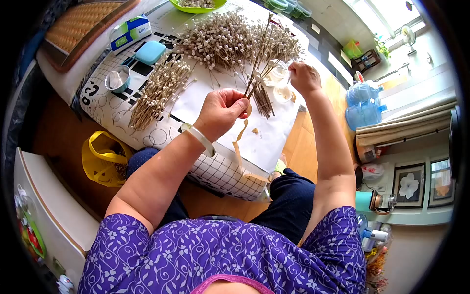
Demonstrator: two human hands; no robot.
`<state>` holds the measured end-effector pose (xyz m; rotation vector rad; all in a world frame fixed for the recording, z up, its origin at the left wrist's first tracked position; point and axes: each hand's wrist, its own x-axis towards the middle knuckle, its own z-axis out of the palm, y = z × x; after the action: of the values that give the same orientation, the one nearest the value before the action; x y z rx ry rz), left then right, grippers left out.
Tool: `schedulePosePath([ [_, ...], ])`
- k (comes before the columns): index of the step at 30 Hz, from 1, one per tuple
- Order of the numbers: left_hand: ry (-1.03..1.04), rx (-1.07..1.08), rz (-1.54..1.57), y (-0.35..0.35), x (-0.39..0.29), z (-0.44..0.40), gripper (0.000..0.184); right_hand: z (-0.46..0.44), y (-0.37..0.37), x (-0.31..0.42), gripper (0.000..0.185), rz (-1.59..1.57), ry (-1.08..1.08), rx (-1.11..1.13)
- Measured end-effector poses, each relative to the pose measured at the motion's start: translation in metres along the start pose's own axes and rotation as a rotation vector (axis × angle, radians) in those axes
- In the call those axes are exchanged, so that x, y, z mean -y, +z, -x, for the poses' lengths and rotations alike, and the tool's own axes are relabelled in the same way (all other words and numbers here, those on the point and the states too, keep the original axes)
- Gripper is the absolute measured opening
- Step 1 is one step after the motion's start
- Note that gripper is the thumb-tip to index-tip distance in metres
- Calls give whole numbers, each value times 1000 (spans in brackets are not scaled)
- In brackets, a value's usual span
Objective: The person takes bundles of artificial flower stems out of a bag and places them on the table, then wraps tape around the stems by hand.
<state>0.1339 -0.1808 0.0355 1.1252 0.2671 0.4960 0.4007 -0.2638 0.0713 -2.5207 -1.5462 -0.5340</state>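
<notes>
My left hand (221, 111) is closed around the lower end of a thin branched stem (256, 63) with a few pale buds. A strip of tan tape (238, 147) hangs from that hand over the table's front edge. My right hand (304, 77) is raised to the right, its fingers pinched; what they hold, if anything, I cannot make out. Close beside it are white round items (282, 92), partly hidden. Behind the held stem lies a bundle of brown sticks (263, 103). A large pile of dried white-budded stems (215, 39) spreads beyond my hands.
A smaller bunch of budded stems (161, 90) lies left, near a blue cup (118, 84), a light-blue case (150, 52) and a tissue pack (131, 33). A green bowl (198, 8) stands at the back. On the floor are a yellow bag (100, 159) and water jugs (364, 105).
</notes>
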Motion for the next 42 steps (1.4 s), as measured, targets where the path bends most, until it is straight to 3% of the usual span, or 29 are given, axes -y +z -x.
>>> schedulePosePath([
  [3, -3, -4, -11, 0, 2, -2, 10, -20, -2, 18, 16, 79, 112, 218],
  [8, 4, -13, 29, -3, 1, -3, 10, -25, -13, 33, 19, 197, -39, 202],
  [11, 23, 0, 37, -3, 1, -2, 10, -17, -26, 21, 17, 255, -95, 83],
  [15, 10, -13, 38, -2, -1, -2, 10, 19, -49, 24, 14, -88, -60, -210],
  [18, 7, -21, 33, -2, -1, -2, 11, 53, -48, 35, 16, -518, 250, -269],
  [21, 7, -27, 33, -3, 3, -3, 11, 84, -40, 55, 16, -1097, 391, -323],
  [23, 3, -32, 18, -1, 7, -3, 11, 92, -27, 55, 15, -1159, 423, -321],
  [25, -10, -25, 14, 0, 7, -4, 12, 85, -17, 46, 14, -1013, 458, -312],
  [31, 2, -10, 6, 1, 11, -7, 12, 37, -9, 23, 12, -293, 163, -418],
  [33, -2, -5, 0, -1, 9, -7, 12, 34, 14, 18, 14, -44, 98, -86],
  [37, -29, -3, 17, 1, 8, -4, 11, 20, -30, 35, 16, -23, 36, -125],
  [42, 10, -32, 36, -1, 5, -6, 12, 21, -19, 24, 18, 50, 105, -29],
])
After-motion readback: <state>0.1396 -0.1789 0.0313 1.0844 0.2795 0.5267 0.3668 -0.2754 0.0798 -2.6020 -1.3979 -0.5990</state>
